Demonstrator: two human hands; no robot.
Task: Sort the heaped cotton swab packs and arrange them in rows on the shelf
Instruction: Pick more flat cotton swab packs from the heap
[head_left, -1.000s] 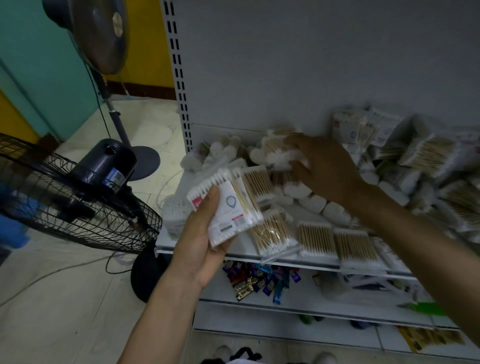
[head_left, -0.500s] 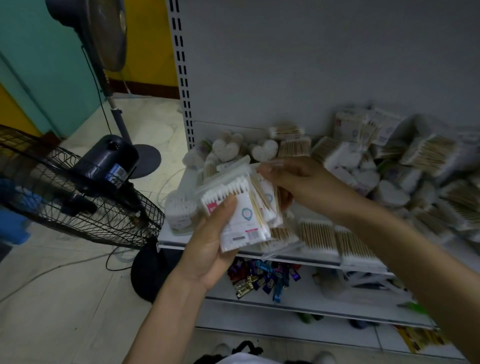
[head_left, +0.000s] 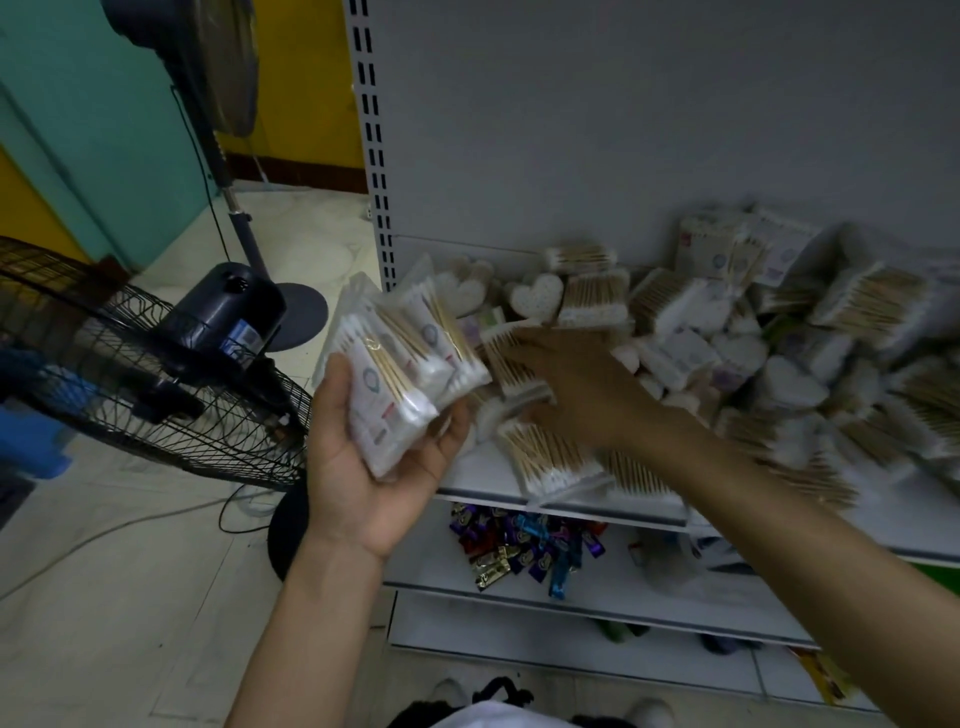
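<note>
My left hand (head_left: 374, 462) grips a fanned stack of cotton swab packs (head_left: 400, 374), held up just left of the white shelf (head_left: 467, 470). My right hand (head_left: 582, 384) reaches over the shelf with fingers stretched out. Its fingers and thumb lie on either side of a blurred pack of wooden-stick swabs (head_left: 511, 364). A big heap of swab packs (head_left: 779, 364) covers the right and back of the shelf, some of them heart-shaped (head_left: 537, 301). A few packs (head_left: 550, 457) lie flat along the front edge.
A black floor fan (head_left: 156, 374) stands close on the left, and a pedestal fan (head_left: 234, 208) stands behind it. The slotted shelf upright (head_left: 371, 156) rises by my left hand. The lower shelf holds coloured sachets (head_left: 524, 551).
My right hand took a pack from the heap, brought it to the stack in my left hand, then moved back over the shelf. The stack has grown and now sits higher.
</note>
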